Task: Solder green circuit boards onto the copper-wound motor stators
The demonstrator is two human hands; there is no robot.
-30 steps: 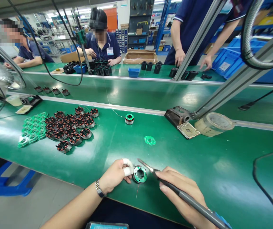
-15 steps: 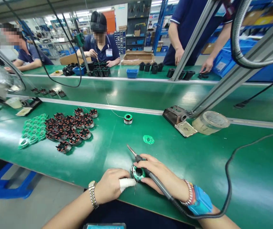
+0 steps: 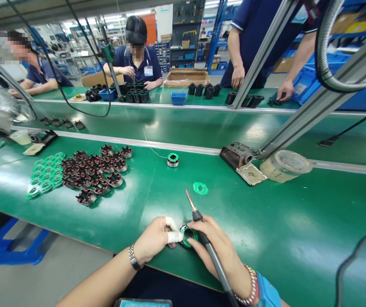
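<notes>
A motor stator topped with a green ring board [image 3: 189, 237] sits near the table's front edge between my hands. My left hand [image 3: 157, 238], with white wraps on its fingers, pinches the stator's left side. My right hand [image 3: 219, 247] holds a soldering iron [image 3: 213, 253] against its palm, tip pointing up and forward, while its thumb and fingertip touch the ring's right side. A loose green board [image 3: 200, 188] lies just beyond the iron's tip. Farther back stands another stator with a green board [image 3: 173, 160], a thin wire running to it.
Many bare stators [image 3: 95, 170] and a pile of green boards [image 3: 46, 175] cover the left. An iron stand [image 3: 238, 155] and a round tub [image 3: 285, 165] are at the back right. Three people are at the far bench [image 3: 157, 94]. The iron's cable [image 3: 341, 268] lies at right.
The soldering iron has swung to a steeper angle, its tip now farther right. My left fingers have shifted up along the stator's left side. The cable has moved right.
</notes>
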